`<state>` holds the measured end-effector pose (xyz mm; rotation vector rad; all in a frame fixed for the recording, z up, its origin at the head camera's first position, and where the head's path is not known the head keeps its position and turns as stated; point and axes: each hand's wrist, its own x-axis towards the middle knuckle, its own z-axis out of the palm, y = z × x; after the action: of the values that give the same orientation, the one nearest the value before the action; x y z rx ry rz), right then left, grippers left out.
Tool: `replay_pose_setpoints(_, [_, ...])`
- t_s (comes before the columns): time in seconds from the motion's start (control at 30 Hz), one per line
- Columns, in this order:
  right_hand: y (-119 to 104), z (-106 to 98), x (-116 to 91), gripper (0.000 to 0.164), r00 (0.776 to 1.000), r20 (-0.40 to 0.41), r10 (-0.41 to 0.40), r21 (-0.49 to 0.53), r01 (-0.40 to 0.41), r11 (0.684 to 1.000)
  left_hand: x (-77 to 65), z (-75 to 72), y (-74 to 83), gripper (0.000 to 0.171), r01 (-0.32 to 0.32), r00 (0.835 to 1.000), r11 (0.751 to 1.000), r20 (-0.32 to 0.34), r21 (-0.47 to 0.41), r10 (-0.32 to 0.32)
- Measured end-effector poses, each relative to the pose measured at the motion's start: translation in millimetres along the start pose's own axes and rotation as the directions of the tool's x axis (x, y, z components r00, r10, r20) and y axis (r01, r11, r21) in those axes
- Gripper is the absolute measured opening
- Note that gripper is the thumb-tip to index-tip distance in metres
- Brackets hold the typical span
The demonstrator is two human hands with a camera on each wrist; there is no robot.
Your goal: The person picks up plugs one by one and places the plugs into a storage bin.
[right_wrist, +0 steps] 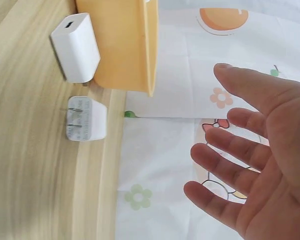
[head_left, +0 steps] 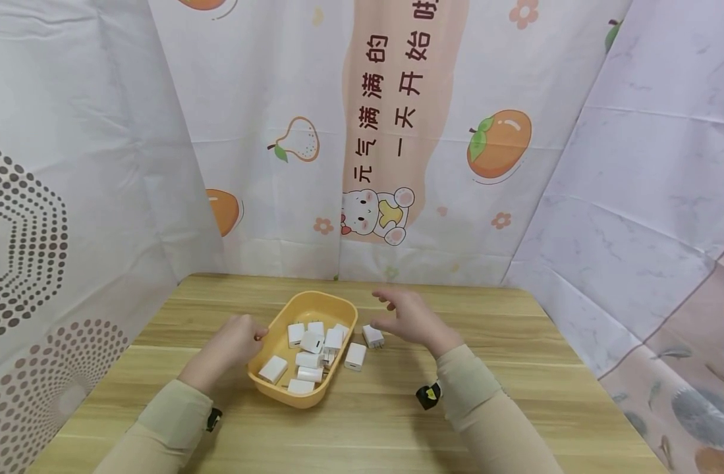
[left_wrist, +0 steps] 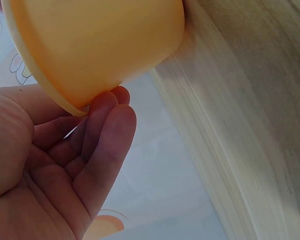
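Observation:
My left hand (head_left: 236,342) pinches the rim of a yellow plastic basket (head_left: 261,388) between thumb and curled fingers, which the left wrist view shows close up. Inside the basket lie several white charger plugs (head_left: 309,360). Two more white plugs sit on the table just right of the basket. One charger plug (right_wrist: 76,47) has its port side showing, and the other charger plug (right_wrist: 85,119) shows its two metal prongs. Over these, my right hand (head_left: 412,319) hovers with fingers spread and relaxed, holding nothing.
Everything stands on a wood-grain table (head_left: 385,421). Behind it hangs a white curtain (head_left: 278,217) printed with fruit and lettering, and more patterned cloth closes off both sides. Dark devices are strapped at both wrists.

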<state>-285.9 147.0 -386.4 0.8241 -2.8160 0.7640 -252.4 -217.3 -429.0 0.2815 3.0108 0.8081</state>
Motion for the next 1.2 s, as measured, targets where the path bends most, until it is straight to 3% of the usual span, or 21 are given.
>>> replay_pose_setpoints(0.43, [14.6, 33.7, -4.3, 0.059, 0.994, 0.106, 0.022, 0.027, -0.025, 0.999, -1.1, -2.0, 3.0, 0.03, -0.017, 1.0, 0.999, 0.003, 0.03, 0.017])
replay_pose_setpoints(0.83, [10.8, 52.1, -6.3, 0.062, 0.987, 0.16, 0.004, -0.034, 0.001, 0.999, -0.7, -2.6, 1.9, 0.03, -0.025, 1.0, 0.999, 0.008, 0.044, 0.025])
replay_pose_setpoints(0.97, [10.2, 59.1, -6.7, 0.051, 0.986, 0.167, -0.012, -0.064, 0.023, 0.998, -0.8, -3.0, 1.8, 0.03, -0.026, 1.0, 0.999, 0.007, 0.044, 0.026])
replay_pose_setpoints(1.2, [4.1, 67.8, -7.5, 0.032, 0.98, 0.198, 0.035, -0.07, -0.021, 0.997, -2.0, -3.7, 3.1, 0.03, -0.015, 1.0, 0.999, 0.011, 0.043, 0.015])
